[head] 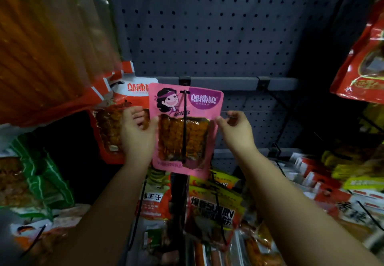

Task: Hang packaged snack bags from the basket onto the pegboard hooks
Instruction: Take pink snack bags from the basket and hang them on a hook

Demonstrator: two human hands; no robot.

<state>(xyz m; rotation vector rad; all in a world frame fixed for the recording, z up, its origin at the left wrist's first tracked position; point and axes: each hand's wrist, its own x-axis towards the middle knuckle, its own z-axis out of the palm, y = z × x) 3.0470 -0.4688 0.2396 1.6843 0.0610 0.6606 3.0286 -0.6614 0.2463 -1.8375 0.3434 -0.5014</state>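
A pink snack bag [193, 107] with a cartoon face and a window of orange skewers hangs in front of the grey pegboard [207, 26]. A black hook [184, 126] passes through the bag's top hole and runs down its front. My left hand [137, 132] pinches the bag's left edge. My right hand [235, 129] pinches its right edge. The basket is not in view.
A red and white bag [116, 116] of the same brand hangs just left of the pink one. Tall orange packs [41, 47] fill the upper left. Red bags [361, 68] hang at the right. An empty hook [278, 107] sticks out right of the pink bag. Several snack bags [212, 209] hang below.
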